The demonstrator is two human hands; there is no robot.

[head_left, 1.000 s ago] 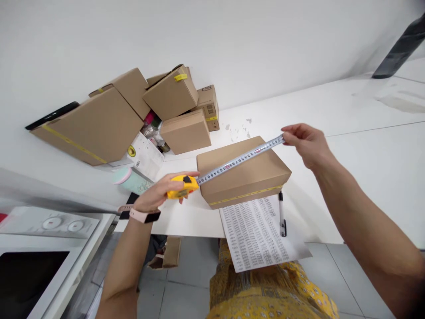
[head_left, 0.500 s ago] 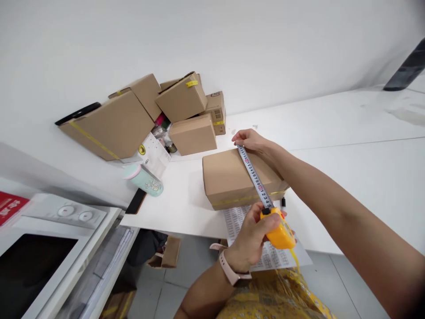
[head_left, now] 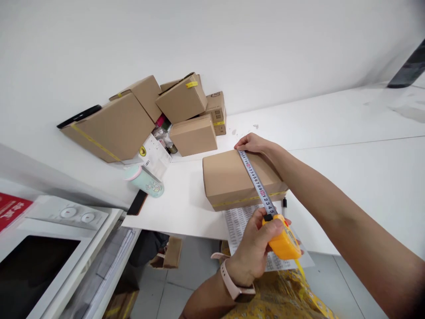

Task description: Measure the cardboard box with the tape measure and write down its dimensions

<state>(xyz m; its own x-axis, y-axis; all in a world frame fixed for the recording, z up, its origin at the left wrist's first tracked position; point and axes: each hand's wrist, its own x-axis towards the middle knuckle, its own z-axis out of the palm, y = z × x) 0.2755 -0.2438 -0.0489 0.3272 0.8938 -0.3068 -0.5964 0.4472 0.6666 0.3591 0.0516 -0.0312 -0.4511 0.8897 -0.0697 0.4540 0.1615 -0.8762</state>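
Note:
A closed cardboard box [head_left: 229, 177] lies on the white table [head_left: 348, 168] near its front edge. My left hand [head_left: 255, 246] grips the yellow case of a tape measure [head_left: 283, 243] just in front of the box. The steel tape [head_left: 256, 182] runs from the case across the box's top to its far edge. There my right hand [head_left: 254, 144] pinches the tape's end against the box's far top edge. A printed sheet of numbers [head_left: 241, 219] lies under the box's near side, partly hidden by my left hand.
Several cardboard boxes [head_left: 149, 115] are piled at the back left by the wall. A mint cup [head_left: 144, 180], a black phone [head_left: 137, 203] and a pen [head_left: 284, 203] lie on the table. A white appliance [head_left: 49, 239] stands lower left.
The tape ran along the box's length a second ago; it now lies across its width. My left hand swung from the box's left end to its near side, my right to the far edge.

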